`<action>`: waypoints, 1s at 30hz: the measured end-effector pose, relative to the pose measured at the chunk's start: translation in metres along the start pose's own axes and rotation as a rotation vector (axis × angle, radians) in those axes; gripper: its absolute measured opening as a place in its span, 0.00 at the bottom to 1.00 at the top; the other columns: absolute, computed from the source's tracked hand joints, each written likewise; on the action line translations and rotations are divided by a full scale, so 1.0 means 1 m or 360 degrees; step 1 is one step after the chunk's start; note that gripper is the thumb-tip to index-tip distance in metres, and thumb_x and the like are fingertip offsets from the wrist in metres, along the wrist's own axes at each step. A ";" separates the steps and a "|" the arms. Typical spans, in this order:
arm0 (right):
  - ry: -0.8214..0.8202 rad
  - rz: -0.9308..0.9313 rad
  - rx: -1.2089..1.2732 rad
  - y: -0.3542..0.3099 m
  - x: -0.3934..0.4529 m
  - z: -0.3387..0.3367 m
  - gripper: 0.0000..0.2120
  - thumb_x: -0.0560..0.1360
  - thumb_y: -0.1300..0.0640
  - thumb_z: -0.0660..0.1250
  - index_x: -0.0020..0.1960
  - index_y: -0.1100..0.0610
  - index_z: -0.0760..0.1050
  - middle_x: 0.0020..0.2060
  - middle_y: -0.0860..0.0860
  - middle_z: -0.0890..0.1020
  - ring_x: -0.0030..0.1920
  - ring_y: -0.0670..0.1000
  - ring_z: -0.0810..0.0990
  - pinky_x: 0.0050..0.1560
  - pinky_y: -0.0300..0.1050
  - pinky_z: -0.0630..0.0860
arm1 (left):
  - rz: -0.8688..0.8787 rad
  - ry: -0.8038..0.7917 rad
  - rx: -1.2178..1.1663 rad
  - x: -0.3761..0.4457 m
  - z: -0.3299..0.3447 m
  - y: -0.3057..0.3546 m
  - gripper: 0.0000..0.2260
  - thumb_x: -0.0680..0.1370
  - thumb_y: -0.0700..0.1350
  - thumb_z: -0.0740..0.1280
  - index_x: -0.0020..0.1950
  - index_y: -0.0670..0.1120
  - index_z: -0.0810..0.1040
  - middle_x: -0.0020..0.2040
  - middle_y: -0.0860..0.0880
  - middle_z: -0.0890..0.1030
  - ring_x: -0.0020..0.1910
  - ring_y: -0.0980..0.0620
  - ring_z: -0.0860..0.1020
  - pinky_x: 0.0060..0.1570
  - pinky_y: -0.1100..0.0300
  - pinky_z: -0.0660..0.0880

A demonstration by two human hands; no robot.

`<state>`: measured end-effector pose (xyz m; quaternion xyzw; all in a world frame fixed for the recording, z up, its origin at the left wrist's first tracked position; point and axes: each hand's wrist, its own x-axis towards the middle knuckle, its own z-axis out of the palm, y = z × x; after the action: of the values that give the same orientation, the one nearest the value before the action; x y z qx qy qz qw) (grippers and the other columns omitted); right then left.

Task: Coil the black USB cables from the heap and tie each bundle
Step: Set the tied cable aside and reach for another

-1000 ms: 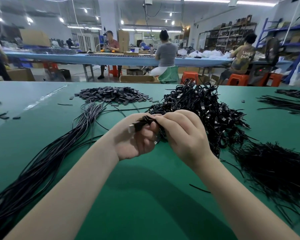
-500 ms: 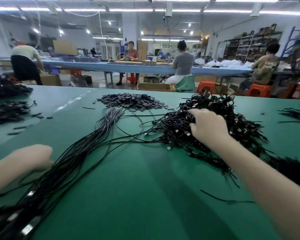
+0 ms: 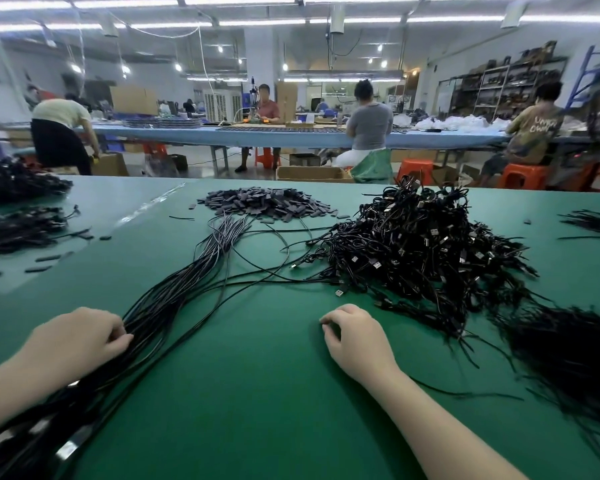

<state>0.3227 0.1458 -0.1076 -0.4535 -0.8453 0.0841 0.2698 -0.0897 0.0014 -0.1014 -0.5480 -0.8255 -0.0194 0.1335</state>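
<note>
From the head camera, the long sheaf of straight, uncoiled black USB cables [image 3: 174,299] runs diagonally across the green table mat [image 3: 250,393], from the near left corner, where pale metal plugs show, up toward a flat pile of small dark grey rectangular tabs [image 3: 267,204] at the far middle; the left hand [image 3: 80,337] sits at the sheaf's left edge with its fingertips curled onto the outermost strands, apparently pinching one or a few, though how many are actually caught between thumb and fingers cannot be made out; the right hand [image 3: 357,337] rests on the bare mat, well apart from the sheaf, fingers loosely curled and holding nothing; beyond it rises the tangled mound of coiled black cable bundles with silver plugs [image 3: 420,247], and at the near right lies a blurred dark mass of thin black tie strips [image 3: 568,348], some trailing onto the mat; more dark cable piles [image 3: 14,206] lie on the far left, and people work at a long blue bench [image 3: 291,136] behind; judging from this, a fresh cable is about to be drawn out for coiling, and the risk lies in the packed strands: if the pinch takes two or more at once, or the chosen one crosses under its neighbours, pulling would drag the sheaf askew or snag a plug; loose strands curving toward the mound could also catch on it.
</note>
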 end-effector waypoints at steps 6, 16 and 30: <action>-0.0008 0.0005 0.0018 0.002 0.001 0.002 0.12 0.78 0.53 0.61 0.57 0.50 0.80 0.54 0.46 0.79 0.55 0.49 0.76 0.53 0.42 0.73 | -0.0313 0.0426 -0.0419 0.037 -0.046 -0.014 0.16 0.82 0.51 0.54 0.36 0.47 0.64 0.26 0.46 0.71 0.23 0.47 0.72 0.30 0.49 0.77; 0.0282 -0.0463 0.0920 -0.064 0.027 -0.092 0.26 0.76 0.43 0.63 0.73 0.42 0.61 0.65 0.31 0.69 0.67 0.34 0.65 0.63 0.26 0.62 | 0.0759 0.0089 -0.1065 0.030 -0.221 0.196 0.12 0.77 0.60 0.60 0.43 0.59 0.81 0.35 0.51 0.82 0.29 0.53 0.75 0.29 0.58 0.74; 0.0847 0.0242 0.1290 0.012 0.034 -0.187 0.10 0.77 0.49 0.67 0.38 0.50 0.77 0.27 0.45 0.71 0.27 0.47 0.66 0.30 0.45 0.65 | 0.0790 -0.0624 -0.2396 0.047 -0.178 0.274 0.14 0.71 0.49 0.71 0.55 0.48 0.82 0.32 0.54 0.76 0.30 0.57 0.73 0.30 0.65 0.73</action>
<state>0.4157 0.1612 0.0581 -0.3781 -0.6108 0.3068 0.6244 0.1777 0.1211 0.0499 -0.6513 -0.4543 -0.4424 -0.4169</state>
